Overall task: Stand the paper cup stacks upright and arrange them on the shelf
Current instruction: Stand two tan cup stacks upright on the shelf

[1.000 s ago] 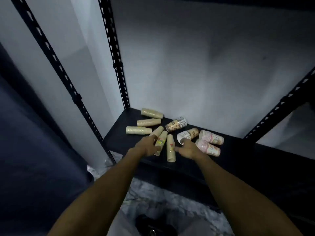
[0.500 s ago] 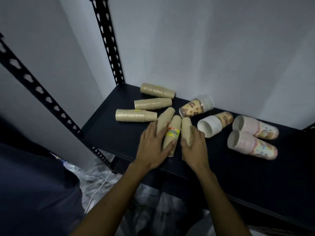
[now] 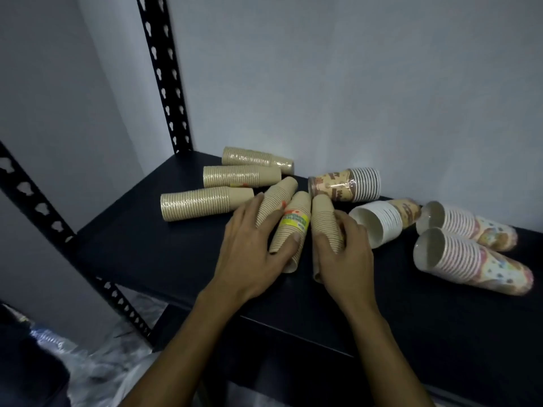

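Several stacks of paper cups lie on their sides on the black shelf [image 3: 132,245]. My left hand [image 3: 249,254] wraps a tan stack with a yellow label [image 3: 293,221], its fingers also over another tan stack [image 3: 276,201]. My right hand [image 3: 343,254] grips a plain tan stack [image 3: 323,218] beside it. Three more tan stacks lie behind: one at the left [image 3: 202,202], one in the middle [image 3: 241,176] and one at the back [image 3: 255,158]. To the right lie printed stacks: a brown one [image 3: 343,185], a white-rimmed one [image 3: 382,223] and two pink-patterned ones [image 3: 467,224] [image 3: 470,259].
A perforated black upright [image 3: 164,83] stands at the shelf's back left corner, another [image 3: 35,207] at the front left. A pale wall [image 3: 352,83] closes the back. Crumpled plastic sheeting [image 3: 97,368] lies on the floor below the shelf's front edge.
The view has come closer to the shelf. Both hands reached forward from the shelf's front and closed over the three tan stacks in the middle.
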Available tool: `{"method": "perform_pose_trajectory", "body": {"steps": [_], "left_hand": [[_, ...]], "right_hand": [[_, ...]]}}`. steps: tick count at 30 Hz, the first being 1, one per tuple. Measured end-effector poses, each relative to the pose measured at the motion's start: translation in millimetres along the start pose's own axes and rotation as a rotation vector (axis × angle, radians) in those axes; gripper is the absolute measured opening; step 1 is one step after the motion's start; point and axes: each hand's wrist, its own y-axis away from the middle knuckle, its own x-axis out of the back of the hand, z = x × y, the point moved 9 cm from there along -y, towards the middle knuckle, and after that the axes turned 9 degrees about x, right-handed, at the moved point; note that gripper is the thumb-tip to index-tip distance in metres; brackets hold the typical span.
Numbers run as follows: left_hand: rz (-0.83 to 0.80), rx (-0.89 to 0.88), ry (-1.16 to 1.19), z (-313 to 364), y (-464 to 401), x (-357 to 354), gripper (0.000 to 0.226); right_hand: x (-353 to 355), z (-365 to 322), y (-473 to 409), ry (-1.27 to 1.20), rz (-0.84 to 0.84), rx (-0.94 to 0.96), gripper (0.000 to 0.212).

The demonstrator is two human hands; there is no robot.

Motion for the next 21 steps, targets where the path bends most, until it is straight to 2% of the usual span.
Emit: {"method": "perform_pose_trajectory", "body": {"steps": [4,8,12,15,18,21], "left_hand": [[-0.003,0.003,-0.009,3,3,4,0.07],[0.071,-0.075,-0.081,12,7,8,0.073],[0.223,-0.155,-0.13,21,18,21,0.062],[0.246,-0.199,-0.209,31,30,26,0.057],[0.182,-0.139,-0.205,31,43,22,0.06],[0.107,0.019,-0.043,17,50,15,0.06]], "right_hand": [[3,-2,3,-0.022,0.027,0.017,0.05],[0,-1,1,-0.017,0.015,0.047,0.047],[0,6,-1,-0.05,0.005,0.037,0.046],[4,7,2,-0.117,-0.023,-0.02,0.049],[10,8,9,-0.224,-0.031,-0.04,0.048],[13,8,17,-0.351,-0.068,-0.06,0.049]]}}
